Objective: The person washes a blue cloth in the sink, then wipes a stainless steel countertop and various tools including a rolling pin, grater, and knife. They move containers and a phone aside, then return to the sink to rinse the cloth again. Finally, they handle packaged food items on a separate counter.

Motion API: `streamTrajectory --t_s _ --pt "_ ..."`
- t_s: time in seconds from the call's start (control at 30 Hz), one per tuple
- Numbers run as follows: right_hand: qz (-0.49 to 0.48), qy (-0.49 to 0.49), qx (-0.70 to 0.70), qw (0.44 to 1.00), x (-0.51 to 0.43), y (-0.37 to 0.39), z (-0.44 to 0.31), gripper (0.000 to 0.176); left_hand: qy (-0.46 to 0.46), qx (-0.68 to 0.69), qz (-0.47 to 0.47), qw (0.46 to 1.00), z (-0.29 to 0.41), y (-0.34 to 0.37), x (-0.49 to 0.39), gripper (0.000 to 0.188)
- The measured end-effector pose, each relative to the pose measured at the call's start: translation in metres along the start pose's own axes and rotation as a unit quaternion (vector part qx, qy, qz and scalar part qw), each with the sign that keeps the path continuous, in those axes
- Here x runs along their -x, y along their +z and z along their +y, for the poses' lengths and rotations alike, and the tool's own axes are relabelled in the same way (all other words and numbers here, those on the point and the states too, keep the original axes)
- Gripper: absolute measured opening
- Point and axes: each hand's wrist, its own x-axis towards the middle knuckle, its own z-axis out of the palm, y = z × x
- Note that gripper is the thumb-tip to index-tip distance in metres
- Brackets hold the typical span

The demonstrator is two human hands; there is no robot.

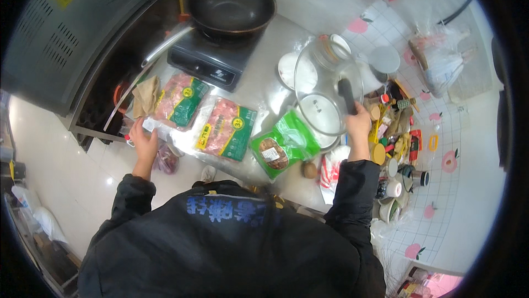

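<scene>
In my right hand (358, 127) is the black handle (346, 94) of a glass pan lid (308, 64). The clear lid is tilted over white dishes (320, 112) at the counter's right side. My left hand (144, 141), fingers apart, is at the counter's left edge beside a folded tan cloth (145, 96); whether it touches the plastic there I cannot tell. Before me lie two sealed packs of pink meat, the left one (180, 99) and the right one (226, 129). A green food bag (285, 143) lies right of them, its top under the lid.
A black wok (231, 4) sits on an induction cooker (206, 58), its long metal handle (167, 46) pointing left. A small brown round item (309, 170) is near the front edge. Jars and bottles (390, 166) crowd the tiled wall. A dark-framed appliance (111, 50) borders the left.
</scene>
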Motion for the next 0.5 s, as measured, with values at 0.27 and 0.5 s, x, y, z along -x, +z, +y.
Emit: streamTrajectory --t_s 0.27,0.5 --pt "-0.006 -0.207 0.025 0.978 -0.1 0.011 -0.203 0.042 -0.02 0.022 0.013 0.999 -0.007 -0.023 0.034 0.047" --pt "-0.087 -0.242 0.102 0.961 -0.144 0.112 -0.365 0.035 -0.092 0.048 0.048 0.994 -0.014 -0.058 0.08 0.046"
